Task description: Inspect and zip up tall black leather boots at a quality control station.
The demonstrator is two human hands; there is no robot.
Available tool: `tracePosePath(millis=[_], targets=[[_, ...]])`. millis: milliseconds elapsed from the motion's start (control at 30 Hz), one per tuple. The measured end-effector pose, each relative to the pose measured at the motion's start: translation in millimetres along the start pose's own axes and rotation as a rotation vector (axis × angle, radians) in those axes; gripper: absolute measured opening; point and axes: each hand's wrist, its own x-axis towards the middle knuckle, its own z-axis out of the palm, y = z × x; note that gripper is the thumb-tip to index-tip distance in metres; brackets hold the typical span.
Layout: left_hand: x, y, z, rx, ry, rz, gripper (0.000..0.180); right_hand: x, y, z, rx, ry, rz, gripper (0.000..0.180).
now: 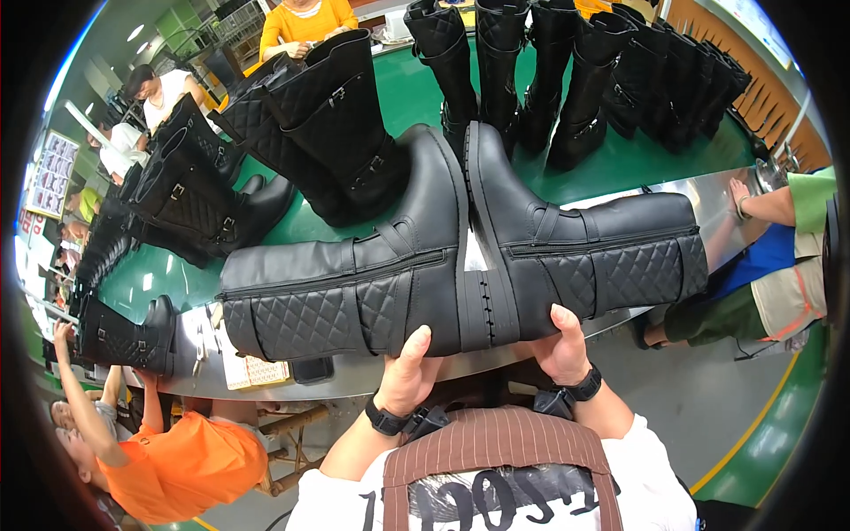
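Note:
I hold a pair of tall black boots lying on their sides, soles facing each other and toes pointing away. My left hand (409, 379) grips the left boot (354, 310) near its heel, thumb on top and fingers hidden beneath. The other boot (611, 252) is gripped the same way by my right hand (564, 352). Their shafts stretch out to either side, showing long zippers and quilted panels. The heels nearly meet, while a narrow gap parts the soles further up.
On the green table (425, 97) stand upright boots (336, 133) at the left and a row of boots (580, 88) at the back. A metal edge strip (310, 387) carries small tools. People sit nearby: orange shirt (181, 469) at left, green sleeve (810, 203) at right.

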Motion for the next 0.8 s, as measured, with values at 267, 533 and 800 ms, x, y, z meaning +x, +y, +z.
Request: tracePosePath(millis=[267,533,800], targets=[[0,1,-6,0.05,0.025,0.006,0.049,-1,4,-18,-0.037,0.003,0.044,0.052],[-2,2,-5,0.109,0.062,0.022,0.049,2,7,-32,-0.022,-0.003,0.097,0.049],[-2,0,-1,0.07,0.068,0.01,0.048,1,3,-26,-0.014,0.076,0.037,0.046]])
